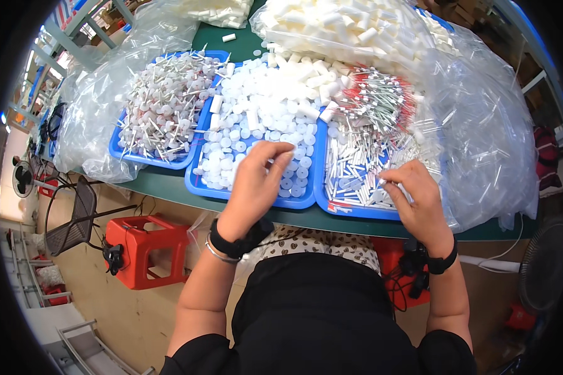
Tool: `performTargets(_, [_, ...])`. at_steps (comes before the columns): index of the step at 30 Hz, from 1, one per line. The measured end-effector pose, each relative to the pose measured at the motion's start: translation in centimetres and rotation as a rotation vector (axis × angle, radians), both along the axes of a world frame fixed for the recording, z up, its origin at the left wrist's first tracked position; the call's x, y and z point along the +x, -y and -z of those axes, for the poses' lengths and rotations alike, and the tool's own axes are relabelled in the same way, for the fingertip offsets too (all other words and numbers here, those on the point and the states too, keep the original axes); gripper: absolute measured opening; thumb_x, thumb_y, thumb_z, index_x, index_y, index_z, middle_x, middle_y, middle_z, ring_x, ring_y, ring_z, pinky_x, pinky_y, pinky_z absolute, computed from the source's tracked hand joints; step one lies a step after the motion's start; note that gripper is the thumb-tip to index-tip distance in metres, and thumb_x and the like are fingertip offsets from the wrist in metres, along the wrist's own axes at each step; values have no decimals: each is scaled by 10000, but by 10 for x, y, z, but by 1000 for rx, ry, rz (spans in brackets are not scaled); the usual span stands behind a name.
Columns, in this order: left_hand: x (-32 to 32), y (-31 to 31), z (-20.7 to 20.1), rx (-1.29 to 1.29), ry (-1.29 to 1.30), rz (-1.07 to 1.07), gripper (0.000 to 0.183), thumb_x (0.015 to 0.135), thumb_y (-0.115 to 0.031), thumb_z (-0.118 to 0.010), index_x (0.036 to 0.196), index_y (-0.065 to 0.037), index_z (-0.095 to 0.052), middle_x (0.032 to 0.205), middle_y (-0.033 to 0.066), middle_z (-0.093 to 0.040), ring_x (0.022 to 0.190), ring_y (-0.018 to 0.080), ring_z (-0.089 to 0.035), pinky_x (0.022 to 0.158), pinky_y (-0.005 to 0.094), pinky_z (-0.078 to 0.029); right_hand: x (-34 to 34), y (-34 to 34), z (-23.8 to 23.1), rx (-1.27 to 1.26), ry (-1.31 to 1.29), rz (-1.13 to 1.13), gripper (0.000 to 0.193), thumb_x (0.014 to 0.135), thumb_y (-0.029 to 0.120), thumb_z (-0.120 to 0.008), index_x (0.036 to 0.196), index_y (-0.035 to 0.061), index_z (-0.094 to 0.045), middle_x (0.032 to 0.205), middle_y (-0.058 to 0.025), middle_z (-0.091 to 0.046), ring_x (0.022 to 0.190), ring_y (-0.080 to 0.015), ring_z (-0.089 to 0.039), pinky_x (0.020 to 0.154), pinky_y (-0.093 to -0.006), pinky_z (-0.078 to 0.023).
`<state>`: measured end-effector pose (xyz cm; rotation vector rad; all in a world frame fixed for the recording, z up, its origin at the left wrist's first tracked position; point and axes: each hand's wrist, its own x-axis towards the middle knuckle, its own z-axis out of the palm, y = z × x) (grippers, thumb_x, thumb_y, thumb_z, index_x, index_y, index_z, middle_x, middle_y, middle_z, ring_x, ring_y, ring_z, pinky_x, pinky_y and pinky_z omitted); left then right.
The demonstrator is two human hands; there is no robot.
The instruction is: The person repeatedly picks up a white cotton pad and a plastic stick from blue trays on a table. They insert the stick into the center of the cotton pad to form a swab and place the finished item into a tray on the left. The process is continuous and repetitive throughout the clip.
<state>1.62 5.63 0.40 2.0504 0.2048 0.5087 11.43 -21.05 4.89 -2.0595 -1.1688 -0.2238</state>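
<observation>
My left hand (pixel 256 178) hovers over the middle blue tray (pixel 250 195), its thumb and forefinger pinched together. Whatever might be between those fingertips is hidden. Beneath it lie many translucent round caps (pixel 286 184), with white foam-like cylinders (pixel 306 78) heaped at the tray's far end. Over the near part of the right blue tray (pixel 363 212), my right hand (pixel 416 197) pinches a small white piece (pixel 381 182). That tray holds short thin white tubes (pixel 344 159), and a bundle of red-tipped thin wired parts (pixel 381 100) lies at its far side.
At the left, another blue tray (pixel 184 164) is piled with thin sticks bearing round caps (pixel 166 94). A large clear bag of white cylinders (pixel 350 31) stands behind. Clear plastic bags (pixel 481 131) drape the right side. A red stool (pixel 147 250) stands on the floor.
</observation>
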Motion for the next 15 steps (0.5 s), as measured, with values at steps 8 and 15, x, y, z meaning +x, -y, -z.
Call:
performTargets(8, [-14,47,2,-1366,-284,347,326,1004,-240,-560,1192,23,-603,977,68,-669,876,116,-658,804,229,-550,-17,-12,-5,-99,87,-104,88,769,50,-733,827,71,-671,706,-28,-590,675,-223,-516,647,-352,-385])
performTargets(15, [-14,52,1,-1380,-282,358,330,996,-227,-575,1210,23,-598,1012,71,-663,913,119,-650,827,237,-542,-18,-10,-4,-125,109,-79,92,767,47,-729,825,72,-662,707,-31,-593,670,-225,-513,638,-358,-384])
